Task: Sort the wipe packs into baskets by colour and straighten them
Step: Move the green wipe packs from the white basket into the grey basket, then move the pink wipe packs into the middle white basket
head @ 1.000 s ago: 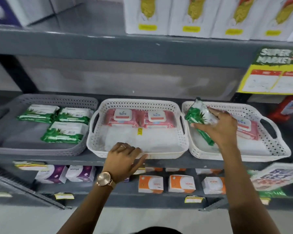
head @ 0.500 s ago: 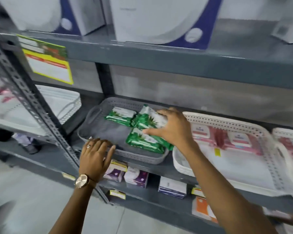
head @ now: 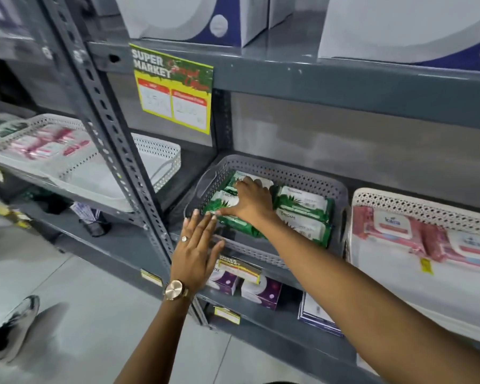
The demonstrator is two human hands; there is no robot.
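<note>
A grey basket on the middle shelf holds several green wipe packs. Two of them lie side by side at its right. My right hand spans a green wipe pack at the basket's left, thumb at the pack's front edge and fingers at its back. My left hand is flat and spread, fingertips at the basket's front rim, holding nothing. To the right, a white basket holds two pink wipe packs.
A grey perforated shelf post stands just left of the grey basket. Beyond it sits another white basket with blurred pink packs. A yellow price sign hangs above. Small boxes fill the shelf below. Someone's shoe is on the floor.
My right hand carried the green pack from the right white basket to the grey basket and lowered it into the left side. My left hand moved along to the grey basket's front rim and spread.
</note>
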